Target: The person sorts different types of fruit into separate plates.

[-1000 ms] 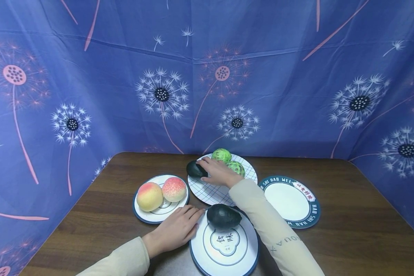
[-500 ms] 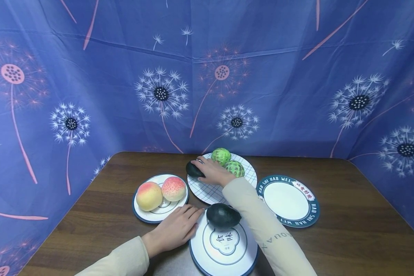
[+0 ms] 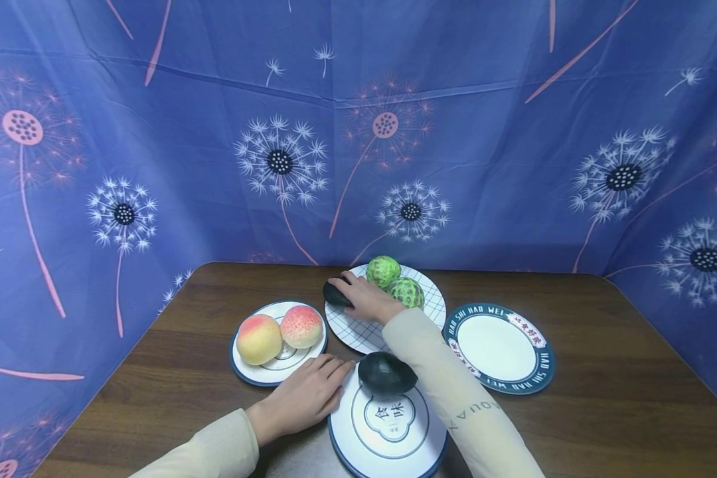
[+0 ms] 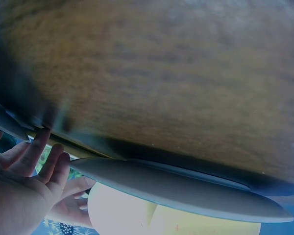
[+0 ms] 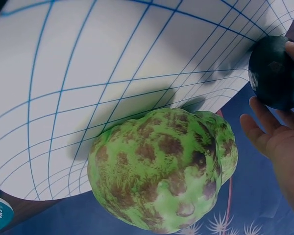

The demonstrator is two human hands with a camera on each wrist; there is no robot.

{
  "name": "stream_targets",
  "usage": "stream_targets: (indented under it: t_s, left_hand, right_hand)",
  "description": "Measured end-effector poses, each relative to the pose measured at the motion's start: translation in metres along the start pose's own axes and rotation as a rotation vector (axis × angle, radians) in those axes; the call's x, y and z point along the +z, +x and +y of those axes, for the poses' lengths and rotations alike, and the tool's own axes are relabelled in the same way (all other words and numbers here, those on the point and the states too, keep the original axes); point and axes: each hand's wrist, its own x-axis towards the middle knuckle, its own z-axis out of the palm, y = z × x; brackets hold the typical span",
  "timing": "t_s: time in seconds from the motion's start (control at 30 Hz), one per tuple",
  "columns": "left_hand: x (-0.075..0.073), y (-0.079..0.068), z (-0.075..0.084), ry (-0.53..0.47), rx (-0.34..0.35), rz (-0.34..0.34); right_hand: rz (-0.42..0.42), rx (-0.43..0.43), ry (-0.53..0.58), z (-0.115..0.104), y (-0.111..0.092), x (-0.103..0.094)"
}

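Note:
On the white grid-patterned plate [image 3: 358,335], my right hand [image 3: 367,297] grips a dark green avocado [image 3: 336,293] at the left rim. In the right wrist view the thumb lies on one side of this avocado [image 5: 274,73] and the fingers curl on the other. Two green, brown-blotched custard apples [image 3: 406,292] share that plate. My left hand [image 3: 307,395] rests on the table, its fingers loosely extended, near the left rim of the front blue-rimmed plate [image 3: 388,448]. A second avocado [image 3: 387,374] lies on that plate.
Two peaches [image 3: 259,340] sit on a smaller blue-rimmed plate [image 3: 257,380] at left. A plate with a lettered teal rim [image 3: 540,372] stands at right, beside the grid-patterned plate. A blue dandelion-print cloth [image 3: 484,166] hangs behind the wooden table [image 3: 621,385].
My right forearm has shifted slightly left, uncovering more of the teal-rimmed plate. The right hand stays at the avocado on the grid-patterned plate; my left hand has not moved.

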Motion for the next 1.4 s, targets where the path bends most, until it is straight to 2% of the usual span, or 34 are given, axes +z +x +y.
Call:
stream_targets:
  t_s: [0.57, 1.1, 1.4]
  left_hand:
    - [0.0003, -0.0006, 0.0005, -0.017, -0.006, -0.012]
    - [0.0004, -0.0008, 0.0010, -0.013, 0.000, -0.002]
    - [0.0001, -0.0013, 0.0007, -0.014, 0.000, 0.006]
  right_hand:
    - [-0.008, 0.051, 0.021, -0.0010, -0.0024, 0.0023]
    - [0.032, -0.006, -0.020, 0.0011, -0.0063, 0.0031]
    - [0.041, -0.001, -0.040, 0.0024, -0.0093, 0.0010]
